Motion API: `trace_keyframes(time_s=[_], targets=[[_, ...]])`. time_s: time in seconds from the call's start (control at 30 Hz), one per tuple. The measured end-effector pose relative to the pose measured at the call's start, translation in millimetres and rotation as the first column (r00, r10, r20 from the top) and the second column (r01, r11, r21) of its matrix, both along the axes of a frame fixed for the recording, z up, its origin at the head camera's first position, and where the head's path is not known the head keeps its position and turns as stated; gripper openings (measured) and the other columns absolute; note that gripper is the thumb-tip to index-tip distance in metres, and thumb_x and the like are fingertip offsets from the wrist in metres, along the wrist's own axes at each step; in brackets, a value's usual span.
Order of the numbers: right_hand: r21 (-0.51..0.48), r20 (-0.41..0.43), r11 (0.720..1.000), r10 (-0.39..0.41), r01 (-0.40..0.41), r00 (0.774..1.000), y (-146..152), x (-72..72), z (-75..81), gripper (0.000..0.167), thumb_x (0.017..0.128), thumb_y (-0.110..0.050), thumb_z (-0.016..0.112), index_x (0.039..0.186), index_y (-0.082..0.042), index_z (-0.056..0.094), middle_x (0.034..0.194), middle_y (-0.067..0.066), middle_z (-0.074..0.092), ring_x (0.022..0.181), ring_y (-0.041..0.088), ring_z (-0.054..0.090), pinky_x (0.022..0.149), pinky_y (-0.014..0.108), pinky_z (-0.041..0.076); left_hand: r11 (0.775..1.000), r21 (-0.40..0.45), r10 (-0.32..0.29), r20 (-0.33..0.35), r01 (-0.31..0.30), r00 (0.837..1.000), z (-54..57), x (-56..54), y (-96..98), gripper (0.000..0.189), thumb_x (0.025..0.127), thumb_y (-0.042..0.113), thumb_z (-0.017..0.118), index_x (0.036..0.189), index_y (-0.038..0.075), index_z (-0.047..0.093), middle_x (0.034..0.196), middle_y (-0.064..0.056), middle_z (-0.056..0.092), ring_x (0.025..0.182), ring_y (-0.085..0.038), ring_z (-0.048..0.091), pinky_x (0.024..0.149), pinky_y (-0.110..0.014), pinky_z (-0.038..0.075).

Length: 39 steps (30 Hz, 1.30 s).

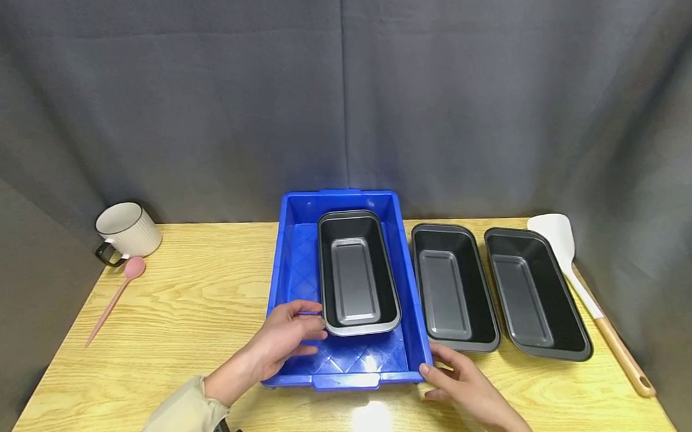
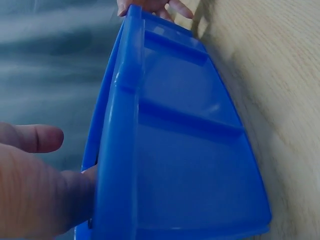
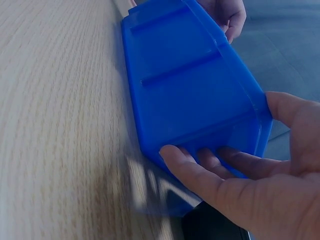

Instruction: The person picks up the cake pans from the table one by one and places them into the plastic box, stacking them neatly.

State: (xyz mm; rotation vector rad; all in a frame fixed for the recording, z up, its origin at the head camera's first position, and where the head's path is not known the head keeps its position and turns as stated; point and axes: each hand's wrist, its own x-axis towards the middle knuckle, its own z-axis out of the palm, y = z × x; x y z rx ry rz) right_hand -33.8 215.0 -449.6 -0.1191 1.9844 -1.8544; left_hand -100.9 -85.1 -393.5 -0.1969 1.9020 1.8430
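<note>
A dark loaf pan (image 1: 355,273) lies inside the blue plastic bin (image 1: 276,275), toward its right side. Over the bin's front left part reaches my left hand (image 1: 284,339), its fingers spread loosely and their tips at the pan's lower left edge. In the left wrist view the thumb of that hand (image 2: 35,192) stands free, and the other fingers are hidden behind the rim. My right hand (image 1: 463,387) holds the bin's front right corner. In the right wrist view one digit of the right hand (image 3: 280,180) touches the rim, with fingers against the outer wall.
Two more loaf pans (image 1: 477,338) stand to the right of the bin. Farther right lies a white spatula (image 1: 558,234) with a wooden handle. At the left are a white mug (image 1: 132,233) and a pink spoon (image 1: 134,268). A grey curtain (image 1: 342,102) hangs behind the table.
</note>
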Motion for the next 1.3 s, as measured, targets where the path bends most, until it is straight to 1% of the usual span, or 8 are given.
trace_keyframes(time_s=[0.2,0.4,0.53,0.67,0.9,1.07,1.17,1.3], targets=[[0.009,0.009,1.0,0.004,-0.004,1.0,-1.4,0.1,-1.6,0.052,0.099,-0.018,0.053,0.139,0.011,0.036,0.128,0.031,0.047,0.101,0.017,0.062,0.08,0.042,0.057,0.999,-0.008,-0.038,-0.107,0.038,0.994,13.9,1.9,-11.3,0.041,0.088,0.005,0.058,0.126,-0.008,0.049,0.115,-0.021,0.061,0.096,-0.023,0.063,0.08,-0.042,0.055],[0.007,0.0,1.0,0.006,-0.006,1.0,-2.5,0.9,-1.0,0.052,0.099,-0.018,0.053,0.139,0.012,0.036,0.128,0.032,0.047,0.1,0.017,0.062,0.079,0.043,0.057,0.994,-0.112,-0.041,-0.264,0.012,0.964,30.6,2.9,-44.9,0.036,0.093,0.009,0.059,0.125,-0.006,0.052,0.115,-0.018,0.062,0.101,-0.026,0.063,0.085,-0.037,0.053],[0.013,0.002,1.0,0.004,-0.004,1.0,-2.3,1.8,-0.9,0.053,0.099,-0.018,0.054,0.139,0.012,0.036,0.128,0.032,0.046,0.1,0.016,0.062,0.08,0.043,0.057,0.978,-0.209,-0.045,-0.295,-0.019,0.954,24.9,7.2,-72.1,0.037,0.094,0.013,0.059,0.125,-0.005,0.053,0.114,-0.016,0.063,0.102,-0.025,0.063,0.084,-0.034,0.053],[0.016,0.003,1.0,0.006,-0.006,1.0,-1.6,1.7,-0.4,0.054,0.099,-0.018,0.054,0.139,0.012,0.035,0.129,0.033,0.046,0.101,0.017,0.062,0.08,0.042,0.057,0.965,-0.263,-0.05,-0.266,-0.022,0.963,9.3,17.6,-90.2,0.04,0.094,0.017,0.061,0.126,-0.004,0.053,0.116,-0.015,0.061,0.103,-0.023,0.061,0.083,-0.033,0.052],[0.018,0.009,1.0,0.002,-0.003,1.0,-1.5,0.8,0.6,0.054,0.099,-0.018,0.054,0.139,0.013,0.035,0.128,0.033,0.046,0.101,0.018,0.062,0.079,0.042,0.057,0.987,-0.159,-0.024,-0.196,-0.007,0.98,-19.3,32.6,-94.5,0.047,0.094,0.018,0.061,0.131,-0.009,0.047,0.121,-0.02,0.059,0.108,-0.026,0.06,0.083,-0.037,0.055],[0.017,0.008,1.0,0.003,-0.003,1.0,-1.6,1.3,0.5,0.053,0.099,-0.018,0.054,0.139,0.012,0.035,0.127,0.032,0.047,0.1,0.018,0.062,0.079,0.043,0.057,0.995,-0.041,-0.092,-0.173,0.086,0.981,-33.6,40.2,-91.7,0.056,0.094,0.017,0.061,0.136,-0.013,0.038,0.128,-0.026,0.053,0.108,-0.025,0.06,0.085,-0.036,0.054],[0.02,0.009,1.0,-0.003,0.003,1.0,-1.8,1.9,0.5,0.053,0.099,-0.018,0.053,0.139,0.012,0.035,0.128,0.032,0.047,0.1,0.017,0.062,0.079,0.043,0.057,0.988,0.078,-0.12,-0.179,0.135,0.977,-42.0,43.2,-89.5,0.058,0.094,0.011,0.058,0.137,-0.018,0.031,0.127,-0.029,0.052,0.106,-0.024,0.061,0.088,-0.034,0.053],[0.03,0.008,1.0,-0.006,0.006,1.0,-1.8,2.7,0.6,0.052,0.1,-0.018,0.052,0.14,0.01,0.036,0.129,0.033,0.046,0.1,0.017,0.062,0.079,0.043,0.057,0.971,0.209,-0.078,-0.166,0.113,0.983,-50.5,46.6,-86.6,0.057,0.094,0.005,0.056,0.136,-0.021,0.028,0.124,-0.026,0.054,0.105,-0.023,0.061,0.091,-0.033,0.052]])
